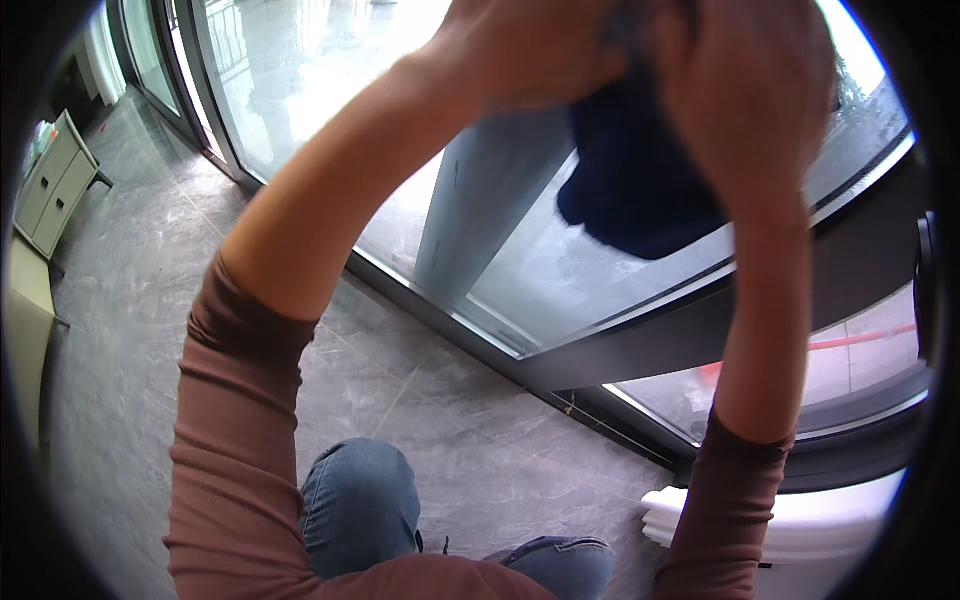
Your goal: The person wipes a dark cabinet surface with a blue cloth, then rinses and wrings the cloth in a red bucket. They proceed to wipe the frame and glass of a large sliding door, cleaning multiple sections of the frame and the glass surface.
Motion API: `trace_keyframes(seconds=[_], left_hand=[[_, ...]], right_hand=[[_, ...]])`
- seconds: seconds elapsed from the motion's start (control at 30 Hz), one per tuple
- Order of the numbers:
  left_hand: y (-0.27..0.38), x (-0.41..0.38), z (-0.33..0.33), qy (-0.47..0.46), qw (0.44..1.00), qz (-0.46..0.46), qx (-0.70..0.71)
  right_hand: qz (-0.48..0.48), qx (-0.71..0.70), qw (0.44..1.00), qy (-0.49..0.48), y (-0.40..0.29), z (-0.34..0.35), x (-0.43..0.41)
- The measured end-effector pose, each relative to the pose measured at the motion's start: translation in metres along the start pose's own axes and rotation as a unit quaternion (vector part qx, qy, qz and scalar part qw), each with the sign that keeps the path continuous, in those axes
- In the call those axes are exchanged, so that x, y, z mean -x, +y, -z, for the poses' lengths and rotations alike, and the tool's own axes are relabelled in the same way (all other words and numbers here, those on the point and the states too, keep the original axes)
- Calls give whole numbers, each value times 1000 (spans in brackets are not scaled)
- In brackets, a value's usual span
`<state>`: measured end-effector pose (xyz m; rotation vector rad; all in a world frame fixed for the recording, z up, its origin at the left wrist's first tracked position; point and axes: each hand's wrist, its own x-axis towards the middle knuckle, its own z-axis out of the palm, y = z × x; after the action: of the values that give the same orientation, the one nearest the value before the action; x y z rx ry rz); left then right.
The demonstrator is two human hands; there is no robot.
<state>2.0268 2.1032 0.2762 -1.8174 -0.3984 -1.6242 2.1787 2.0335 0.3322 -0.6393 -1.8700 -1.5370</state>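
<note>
Both my hands are raised at the top of the head view, close together and blurred. A dark blue cloth [637, 180] hangs between them against a glass door pane [555, 277]. My right hand [742, 97] has its fingers bent at the cloth's upper edge. My left hand [540, 52] meets the same bunched upper part from the left. The fingertips of both hands are partly hidden by blur and by the frame's top edge.
Dark door frames [615, 352] and a floor track cross the view. Grey marbled tiles [375, 390] lie below. A drawer cabinet [56, 187] stands far left. White folded material [664, 517] lies at lower right. My knees in jeans [364, 502] show at the bottom.
</note>
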Motion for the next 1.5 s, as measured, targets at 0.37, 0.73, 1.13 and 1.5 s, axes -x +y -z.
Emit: trace_keyframes(seconds=[0.37,0.73,1.13,1.5], left_hand=[[142,306,16,-249,916,313,-18],[236,379,66,-425,826,337,154],[209,356,92,-136,798,525,262],[153,352,166,9,699,703,132]], right_hand=[[147,-127,938,-287,-179,-9,169],[196,-190,898,-344,-237,22,305],[124,-273,904,-304,-215,4,220],[128,-312,881,-333,-305,-27,319]])
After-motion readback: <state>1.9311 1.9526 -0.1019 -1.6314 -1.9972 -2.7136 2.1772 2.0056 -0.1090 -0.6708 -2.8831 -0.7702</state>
